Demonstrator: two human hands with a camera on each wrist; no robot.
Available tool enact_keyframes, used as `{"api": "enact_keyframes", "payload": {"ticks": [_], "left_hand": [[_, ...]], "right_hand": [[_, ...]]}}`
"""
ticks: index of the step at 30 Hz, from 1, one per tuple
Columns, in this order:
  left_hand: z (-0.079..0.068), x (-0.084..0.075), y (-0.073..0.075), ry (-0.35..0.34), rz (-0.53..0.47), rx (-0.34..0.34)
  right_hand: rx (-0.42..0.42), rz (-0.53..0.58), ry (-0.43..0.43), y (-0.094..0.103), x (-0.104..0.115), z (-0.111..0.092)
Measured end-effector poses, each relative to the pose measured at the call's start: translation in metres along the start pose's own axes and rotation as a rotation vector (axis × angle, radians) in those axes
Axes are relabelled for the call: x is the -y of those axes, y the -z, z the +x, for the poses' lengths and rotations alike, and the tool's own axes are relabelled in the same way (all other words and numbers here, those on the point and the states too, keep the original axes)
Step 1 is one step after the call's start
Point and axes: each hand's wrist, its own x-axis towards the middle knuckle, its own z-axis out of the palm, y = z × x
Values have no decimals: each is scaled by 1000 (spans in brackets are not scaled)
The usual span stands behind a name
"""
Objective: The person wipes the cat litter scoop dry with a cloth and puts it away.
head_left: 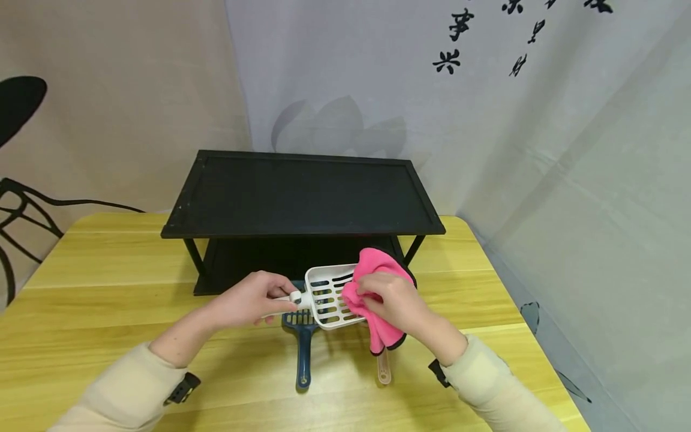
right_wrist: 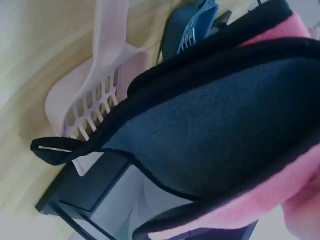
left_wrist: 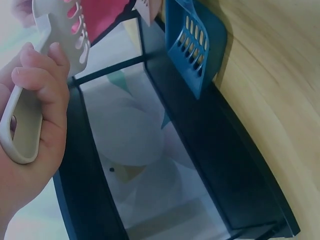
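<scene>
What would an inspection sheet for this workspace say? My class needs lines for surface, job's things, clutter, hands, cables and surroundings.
Surface: wood-grain table.
Job's things: white slotted litter scoop, held up above the table; pink cloth with black edging, at the scoop's slotted head.
Clutter: blue litter scoop and pale pink litter scoop, handles toward the person; black two-tier shelf toward the table's back.
Hands: left hand grips the white scoop's handle; right hand holds the cloth.
Cables: none certain; the dark line at the head view's left may be print.
Surroundings: pale fabric with black characters.
</scene>
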Motion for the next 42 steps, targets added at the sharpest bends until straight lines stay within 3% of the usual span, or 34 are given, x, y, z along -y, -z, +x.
{"api": "enact_keyframes", "payload": {"ticks": [6,12,14,17,19,23,26,29,32,37,42], "left_hand": [[-6,1,2,-1,13,2],[-15,1,11,7,26,34],[-16,1,13,0,43,51],[-14,1,14,-11,74,71],[-11,0,13,-18,97,80],[-3,-2,8,-21,107,97],[2,-6,4,-35,112,111],[5,-10,1,-63,129,113],[6,-11,-1,-89,139,103],[4,-10,-3,-102,137,89],[2,-8,-1,-99,128,78]], "right_hand": [[-148,82,-24,-3,-9,-7],[-208,148,-230,7,-21,-15],[-252,146,-263,12,-26,-14],[-315,153,-233,21,-25,-5],[-335,175,-164,24,-20,4],[-282,206,-13,17,-5,22],[-164,177,48,5,4,31],[-31,127,39,-5,11,34],[43,70,0,-11,13,35],[84,-12,-36,-12,12,36],[99,-13,-55,-10,8,33]]}}
